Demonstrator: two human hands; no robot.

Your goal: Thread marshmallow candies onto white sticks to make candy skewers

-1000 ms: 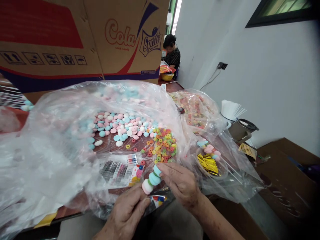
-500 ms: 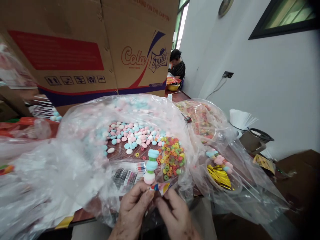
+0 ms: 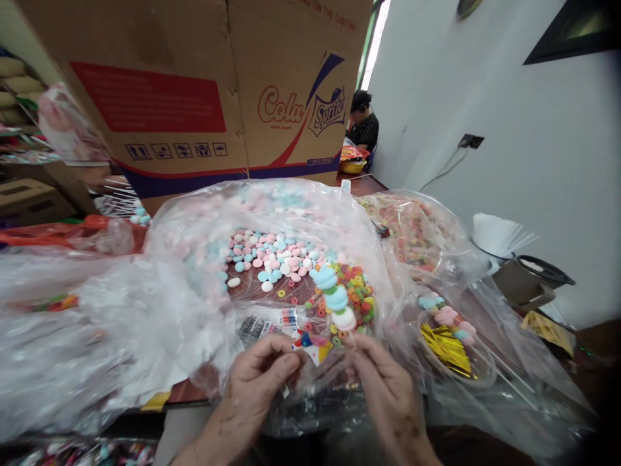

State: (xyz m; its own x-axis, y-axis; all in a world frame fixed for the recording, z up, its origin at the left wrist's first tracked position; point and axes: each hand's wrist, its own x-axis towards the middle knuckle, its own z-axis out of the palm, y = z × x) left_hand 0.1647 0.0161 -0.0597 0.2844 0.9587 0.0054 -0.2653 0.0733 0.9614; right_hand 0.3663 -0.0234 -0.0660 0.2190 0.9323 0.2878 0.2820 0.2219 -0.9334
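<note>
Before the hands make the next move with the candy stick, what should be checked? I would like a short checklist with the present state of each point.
1. Right hand grips the candy skewer at its lower end: ok.
2. Left hand pinches the small printed wrapper: ok.
3. Candies stay stacked on the skewer, none slipping off: ok.
4. Wrapper mouth open for the skewer: cannot tell.
5. Loose ring candies lie close under the skewer, inside the plastic bag: ok.
6. Gold twist ties lie within reach at the right: ok.
</note>
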